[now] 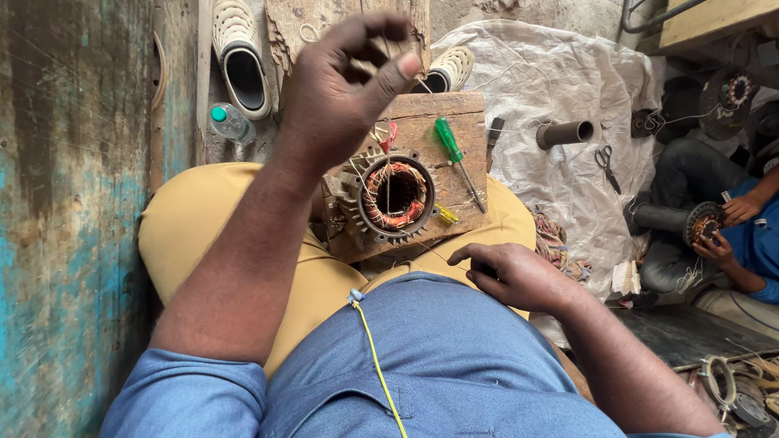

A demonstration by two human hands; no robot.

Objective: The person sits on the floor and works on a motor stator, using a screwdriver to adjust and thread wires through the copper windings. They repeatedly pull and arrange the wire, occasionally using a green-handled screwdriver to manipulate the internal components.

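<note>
Head cam looking straight down at someone sitting on the floor, tan trousers and a blue shirt. Left hand [345, 89] is raised up high over the work, thumb and forefinger pressed together like it's pinching a thin thread or wire [388, 174]; a fine strand runs down from it into the motor stator [395, 195], though I can't really make out the strand inside the fingers themselves. Right hand [507, 272] is low by the lap, just below the block, fingers curled and closed loosely, and a thin strand seems to run from it up toward the stator, but can't tell if it's actually gripped. The stator, a round finned metal ring with copper windings inside, sits on a wooden block [454, 109] resting on the knees. A green-handled screwdriver [458, 161] lies on the block just right of the stator. Off to the right, on a white sheet [560, 89], there's a metal tube [565, 133] and scissors [607, 166], and another person [751, 235] in blue is holding a second stator. A white shoe [239, 57] and a plastic bottle [230, 123] sit top left.
</note>
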